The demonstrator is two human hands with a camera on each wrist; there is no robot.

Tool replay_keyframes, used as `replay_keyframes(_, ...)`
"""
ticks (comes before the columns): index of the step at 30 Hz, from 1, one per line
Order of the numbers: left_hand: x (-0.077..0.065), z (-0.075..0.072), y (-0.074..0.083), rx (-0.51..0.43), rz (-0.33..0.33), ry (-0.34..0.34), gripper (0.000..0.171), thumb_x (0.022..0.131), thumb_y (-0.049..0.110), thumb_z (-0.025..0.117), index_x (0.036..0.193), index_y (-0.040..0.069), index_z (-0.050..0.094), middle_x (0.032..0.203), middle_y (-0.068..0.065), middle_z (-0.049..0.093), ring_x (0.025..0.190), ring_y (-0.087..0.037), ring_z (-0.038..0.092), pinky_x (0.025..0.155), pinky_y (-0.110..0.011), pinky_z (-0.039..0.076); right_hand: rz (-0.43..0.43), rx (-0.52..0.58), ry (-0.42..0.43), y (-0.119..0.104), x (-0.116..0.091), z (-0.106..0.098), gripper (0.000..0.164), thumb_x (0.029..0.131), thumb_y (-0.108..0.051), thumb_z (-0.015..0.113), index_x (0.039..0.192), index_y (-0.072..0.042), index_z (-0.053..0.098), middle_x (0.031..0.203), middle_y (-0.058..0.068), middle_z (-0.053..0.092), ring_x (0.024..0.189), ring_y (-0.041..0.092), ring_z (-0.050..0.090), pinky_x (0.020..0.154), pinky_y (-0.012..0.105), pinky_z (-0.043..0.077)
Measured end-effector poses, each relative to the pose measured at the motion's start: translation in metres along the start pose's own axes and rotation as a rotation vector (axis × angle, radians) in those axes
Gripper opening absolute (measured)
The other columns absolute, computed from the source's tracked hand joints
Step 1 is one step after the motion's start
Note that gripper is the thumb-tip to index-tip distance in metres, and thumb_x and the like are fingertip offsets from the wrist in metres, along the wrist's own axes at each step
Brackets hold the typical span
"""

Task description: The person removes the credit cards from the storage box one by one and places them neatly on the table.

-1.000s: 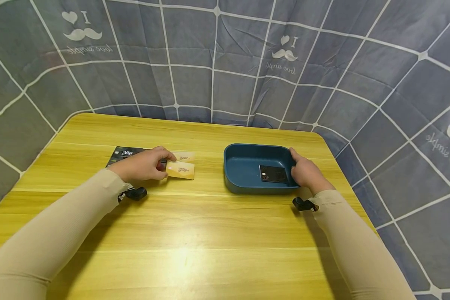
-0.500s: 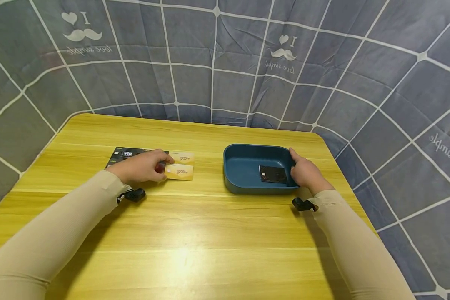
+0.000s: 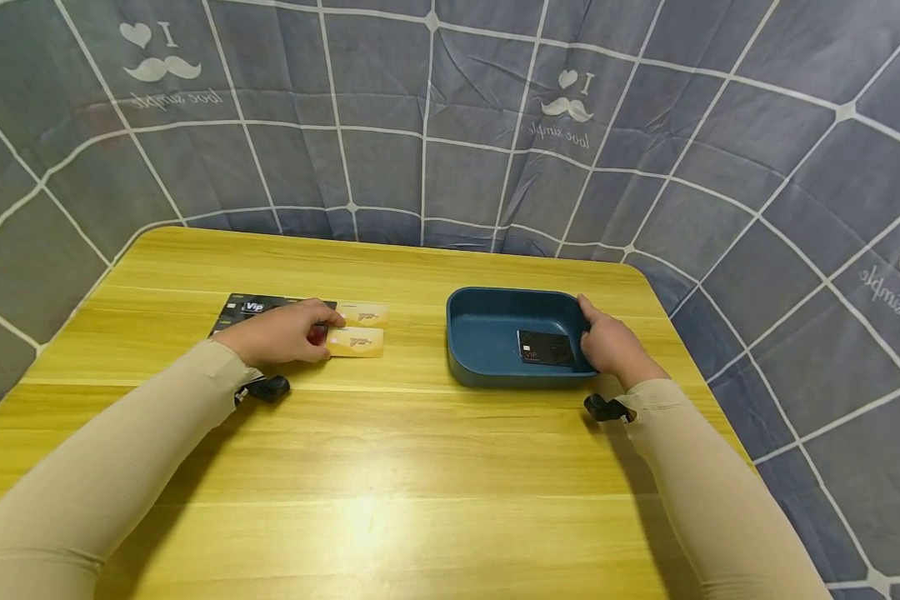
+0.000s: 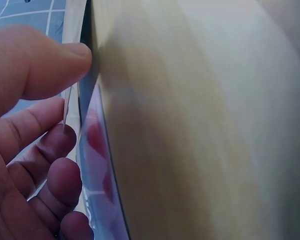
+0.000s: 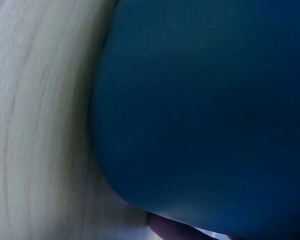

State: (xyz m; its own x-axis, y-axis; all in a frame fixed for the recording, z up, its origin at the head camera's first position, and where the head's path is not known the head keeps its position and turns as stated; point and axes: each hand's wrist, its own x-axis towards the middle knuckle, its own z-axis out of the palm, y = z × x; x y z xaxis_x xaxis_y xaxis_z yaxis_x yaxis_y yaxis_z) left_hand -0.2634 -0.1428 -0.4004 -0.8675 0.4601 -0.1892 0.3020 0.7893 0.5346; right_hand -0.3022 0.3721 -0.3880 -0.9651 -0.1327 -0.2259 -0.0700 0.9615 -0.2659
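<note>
My left hand (image 3: 287,332) is over the cards at the left, its thumb and fingers pinching a yellow card (image 3: 360,342) at its left end. In the left wrist view that card shows only as a thin edge between thumb and fingertips. Behind it lies a second yellow card (image 3: 366,314). Dark VIP cards (image 3: 243,306) are partly covered by the hand, and a card with red patches (image 4: 104,165) shows below the fingers. My right hand (image 3: 613,343) grips the right wall of a dark blue box (image 3: 525,381), thumb at the rim. Inside the box lies a black VIP card (image 3: 546,348).
Everything rests on a wooden table (image 3: 435,467) with a yellowish grain. A grey-blue curtain (image 3: 390,117) with white grid lines stands behind and along the sides. Small black devices (image 3: 268,389) are strapped at both wrists.
My left hand has drawn the front yellow card slightly to the left, and the card lies straighter alongside the other yellow one. The right hand and the box stay in place.
</note>
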Motion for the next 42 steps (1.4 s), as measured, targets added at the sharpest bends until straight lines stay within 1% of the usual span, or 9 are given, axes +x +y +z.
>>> replay_keyframes(2,0.001,0.001,-0.001,-0.003,-0.010,0.001,0.051,0.095,0.017,0.072,0.143,0.004,0.061,0.121,-0.009,0.056,0.098,-0.023,0.051,0.085,-0.042,0.040,-0.003,-0.002,0.003,0.001,0.002,0.000,0.072,0.104,-0.007,0.038,0.170,-0.010,0.010,0.157,0.034,0.043,0.112,0.042,0.064,0.084,0.047,0.050)
replay_keyframes(7,0.005,0.004,0.000,-0.011,-0.016,0.004,0.050,0.095,0.017,0.073,0.141,0.004,0.062,0.118,-0.009,0.056,0.097,-0.022,0.051,0.084,-0.040,0.041,-0.008,0.001,0.002,0.004,0.007,-0.001,0.072,0.105,-0.007,0.038,0.170,-0.010,0.010,0.160,0.033,0.040,0.125,0.046,0.060,0.092,0.052,0.050)
replay_keyframes(12,0.009,0.005,0.002,-0.005,-0.013,0.014,0.048,0.094,0.017,0.074,0.140,0.005,0.063,0.116,-0.008,0.056,0.095,-0.020,0.052,0.084,-0.039,0.042,-0.010,-0.001,0.001,0.008,0.013,-0.001,0.071,0.105,-0.007,0.038,0.170,-0.010,0.010,0.160,0.033,0.040,0.116,0.043,0.062,0.085,0.048,0.050)
replay_keyframes(17,0.009,0.005,0.002,0.006,-0.009,0.013,0.046,0.094,0.017,0.074,0.138,0.006,0.065,0.121,-0.009,0.057,0.095,-0.020,0.052,0.084,-0.039,0.042,-0.003,-0.002,-0.001,0.007,0.013,0.000,0.071,0.106,-0.008,0.038,0.171,-0.011,0.009,0.161,0.033,0.039,0.121,0.044,0.061,0.088,0.049,0.050)
replay_keyframes(24,0.011,0.006,-0.001,0.022,-0.003,0.019,0.046,0.093,0.017,0.073,0.137,0.007,0.065,0.124,-0.009,0.057,0.097,-0.023,0.052,0.086,-0.040,0.042,0.003,0.005,-0.008,0.006,0.013,-0.001,0.072,0.106,-0.008,0.038,0.171,-0.013,0.008,0.161,0.033,0.038,0.112,0.042,0.061,0.083,0.047,0.049)
replay_keyframes(27,0.010,0.006,-0.002,0.022,0.002,0.022,0.048,0.093,0.019,0.074,0.138,0.006,0.065,0.126,-0.010,0.056,0.098,-0.024,0.053,0.086,-0.040,0.042,0.006,0.008,-0.010,0.005,0.012,-0.001,0.072,0.106,-0.008,0.038,0.171,-0.013,0.007,0.163,0.032,0.036,0.119,0.042,0.060,0.086,0.047,0.050)
replay_keyframes(31,0.010,0.007,-0.002,0.029,-0.006,0.027,0.049,0.092,0.023,0.077,0.138,0.010,0.066,0.131,-0.010,0.056,0.099,-0.024,0.053,0.088,-0.041,0.042,0.006,0.005,-0.010,0.005,0.011,-0.001,0.072,0.106,-0.008,0.038,0.171,-0.012,0.007,0.163,0.032,0.036,0.127,0.043,0.058,0.090,0.050,0.050)
replay_keyframes(36,0.010,0.007,-0.001,0.045,-0.003,0.025,0.046,0.093,0.026,0.078,0.136,0.014,0.069,0.132,-0.010,0.055,0.098,-0.023,0.054,0.087,-0.041,0.042,-0.001,0.002,-0.004,0.004,0.010,0.000,0.071,0.106,-0.007,0.037,0.170,-0.010,0.008,0.162,0.032,0.037,0.124,0.043,0.059,0.090,0.050,0.050)
replay_keyframes(42,0.010,0.007,-0.002,0.057,0.005,0.032,0.042,0.094,0.023,0.076,0.135,0.014,0.070,0.133,-0.010,0.056,0.097,-0.023,0.053,0.087,-0.041,0.041,-0.009,0.006,-0.001,0.004,0.008,0.000,0.071,0.105,-0.007,0.037,0.170,-0.010,0.008,0.162,0.033,0.037,0.121,0.043,0.060,0.088,0.049,0.050)
